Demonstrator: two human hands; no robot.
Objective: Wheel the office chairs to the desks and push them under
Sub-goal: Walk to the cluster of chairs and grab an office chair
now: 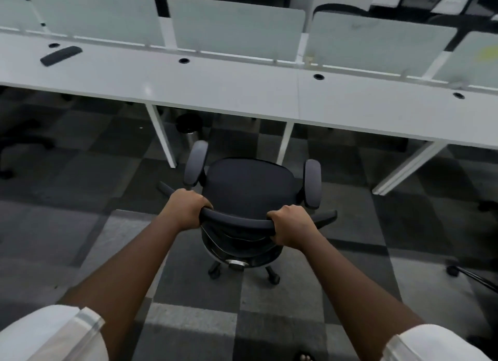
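Both hands grip the top rail of the chair's backrest: left hand (188, 207) at its left end, right hand (289, 227) at its right end, fingers curled over the rail w/ thumbs underneath, so fingertips mostly out of view. Office chair (249, 196) sits centre frame on the carpet, facing the surface (215, 91), short of it, seat not yet under.

Risks: armrests (312, 184) may be too high and knock the surface edge; can't judge clearance from above. Left armrest lines up close to the white leg (164, 134), so a crooked push could clip it. Small bin (190, 128) under the surface, just ahead-left, could catch the base or casters. Carpet may drag casters & swing the chair.

Hard to see: front casters hidden under the seat; bin is dim and blurry; dark flat object (60, 56) upper left, unclear what it is. More chairs beyond the dividers are cut off at the top edge.
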